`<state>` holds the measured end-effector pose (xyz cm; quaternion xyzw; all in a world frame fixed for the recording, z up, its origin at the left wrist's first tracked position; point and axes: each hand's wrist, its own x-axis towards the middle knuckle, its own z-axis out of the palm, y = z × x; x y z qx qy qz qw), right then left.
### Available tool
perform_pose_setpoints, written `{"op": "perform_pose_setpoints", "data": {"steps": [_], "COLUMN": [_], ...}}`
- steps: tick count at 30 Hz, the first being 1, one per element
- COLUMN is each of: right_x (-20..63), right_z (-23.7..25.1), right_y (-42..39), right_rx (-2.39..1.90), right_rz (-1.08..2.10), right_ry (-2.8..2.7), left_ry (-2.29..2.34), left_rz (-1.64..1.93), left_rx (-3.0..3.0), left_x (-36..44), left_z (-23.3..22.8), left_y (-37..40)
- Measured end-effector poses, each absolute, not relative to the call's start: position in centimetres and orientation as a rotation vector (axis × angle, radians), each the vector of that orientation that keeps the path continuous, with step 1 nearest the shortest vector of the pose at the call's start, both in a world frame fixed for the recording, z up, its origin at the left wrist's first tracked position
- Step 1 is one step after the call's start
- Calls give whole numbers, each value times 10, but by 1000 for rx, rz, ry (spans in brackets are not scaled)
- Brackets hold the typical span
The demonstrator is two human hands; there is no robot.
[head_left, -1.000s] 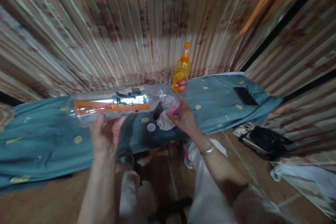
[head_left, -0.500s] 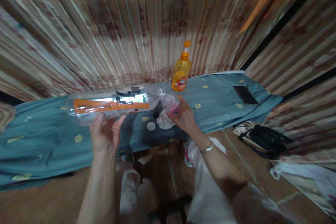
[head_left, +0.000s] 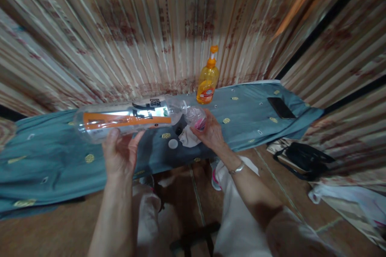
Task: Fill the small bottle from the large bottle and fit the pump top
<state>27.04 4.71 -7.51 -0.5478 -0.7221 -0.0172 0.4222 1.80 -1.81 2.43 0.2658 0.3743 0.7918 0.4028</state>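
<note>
At left hand (head_left: 120, 154), part-curled, thumb and fingers spread: large bottle (head_left: 126, 120) gripped from below, held sideways over blue cloth (head_left: 249, 116). In right hand (head_left: 212, 130), curled around: small clear bottle (head_left: 193, 114), at neck of large bottle; exact fit unclear. Nearby: white disc (head_left: 173, 143), crumpled rag (head_left: 189, 137). Behind: 1 orange soap bottle (head_left: 207, 82), upright. Far right: 1 phone (head_left: 281, 107), flat.

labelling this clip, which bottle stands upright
The amber pump bottle; the large clear bottle is sideways in the left hand, the small clear bottle tilted in the right hand.
</note>
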Motion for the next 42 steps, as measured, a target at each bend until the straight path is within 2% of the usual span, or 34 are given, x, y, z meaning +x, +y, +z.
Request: {"op": "perform_pose_setpoints", "data": {"steps": [42], "right_x": [273], "right_z": [-72], "right_y": [46], "right_rx": [-1377], "right_rz": [11], "right_ry": [-1819], "left_ry": [996], "left_rz": [1953], "left_rx": [739], "left_x": [18], "left_z": [24], "left_y": [-21]}}
